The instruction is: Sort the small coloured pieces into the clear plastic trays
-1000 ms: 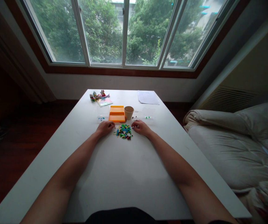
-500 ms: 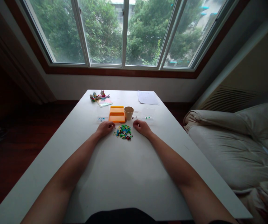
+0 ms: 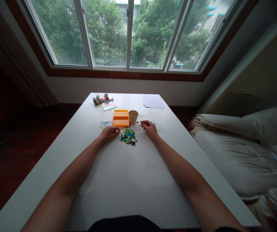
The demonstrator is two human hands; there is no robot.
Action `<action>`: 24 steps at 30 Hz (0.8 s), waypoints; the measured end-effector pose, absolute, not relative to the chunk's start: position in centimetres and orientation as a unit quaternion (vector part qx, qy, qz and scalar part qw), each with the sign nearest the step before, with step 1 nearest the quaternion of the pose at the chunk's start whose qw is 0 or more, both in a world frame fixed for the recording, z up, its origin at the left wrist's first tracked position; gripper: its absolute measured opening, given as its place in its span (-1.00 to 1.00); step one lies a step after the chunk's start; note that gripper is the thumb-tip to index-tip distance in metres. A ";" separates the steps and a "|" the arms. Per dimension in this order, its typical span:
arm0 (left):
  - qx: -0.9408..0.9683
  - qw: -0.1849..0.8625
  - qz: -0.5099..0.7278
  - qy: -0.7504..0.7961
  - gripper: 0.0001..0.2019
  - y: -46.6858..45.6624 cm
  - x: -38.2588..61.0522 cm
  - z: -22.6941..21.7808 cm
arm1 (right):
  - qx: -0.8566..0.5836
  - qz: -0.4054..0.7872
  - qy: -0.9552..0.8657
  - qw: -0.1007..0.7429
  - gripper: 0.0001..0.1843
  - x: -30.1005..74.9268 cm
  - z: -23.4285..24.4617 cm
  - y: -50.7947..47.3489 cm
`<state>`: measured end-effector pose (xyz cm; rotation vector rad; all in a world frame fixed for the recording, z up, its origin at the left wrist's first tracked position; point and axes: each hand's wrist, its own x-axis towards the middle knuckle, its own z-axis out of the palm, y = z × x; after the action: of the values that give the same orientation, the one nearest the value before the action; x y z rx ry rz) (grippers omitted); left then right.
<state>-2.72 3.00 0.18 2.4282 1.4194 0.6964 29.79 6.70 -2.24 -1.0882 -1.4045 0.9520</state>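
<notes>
A loose pile of small coloured building bricks (image 3: 128, 136), mostly green, blue and dark red, lies on the white table. At its left edge rests my left hand (image 3: 109, 132), fingers curled together; whatever they may hold is too small to make out. My right hand (image 3: 150, 129) is to the right of the pile, by a clear box (image 3: 142, 117) with a few dark pieces in it. Its thumb and forefinger are pinched together, and I cannot make out what is between them. Behind the pile stand an orange two-part tray (image 3: 121, 123) and a brown paper cup (image 3: 133, 118).
Another clear box (image 3: 106, 119) at left holds several blue pieces. A third clear box (image 3: 155, 116) at right has green ones. Small figures (image 3: 99, 100), a colourful packet (image 3: 108, 105) and paper sheets (image 3: 152, 101) lie at the table's far end. A couch (image 3: 244, 154) stands to the right.
My right hand has moved away from the pile, slightly right and forward, to the clear box with dark pieces. My left hand has barely shifted beside the bricks.
</notes>
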 end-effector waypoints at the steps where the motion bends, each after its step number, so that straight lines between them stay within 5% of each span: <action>1: 0.831 0.120 0.239 0.487 -0.76 3.0 -2.7 0.2 | -0.455 0.409 -0.575 0.544 -0.64 29.9 -2.3 6.8; 24: 0.829 0.120 0.238 0.492 -0.83 2.6 -1.9 0.4 | -0.465 0.454 -0.510 0.563 -0.61 30.0 -2.1 6.8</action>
<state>-1.92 2.64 0.42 2.4220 1.4373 0.6943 29.96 6.84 -2.06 -1.0948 -1.1995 1.0693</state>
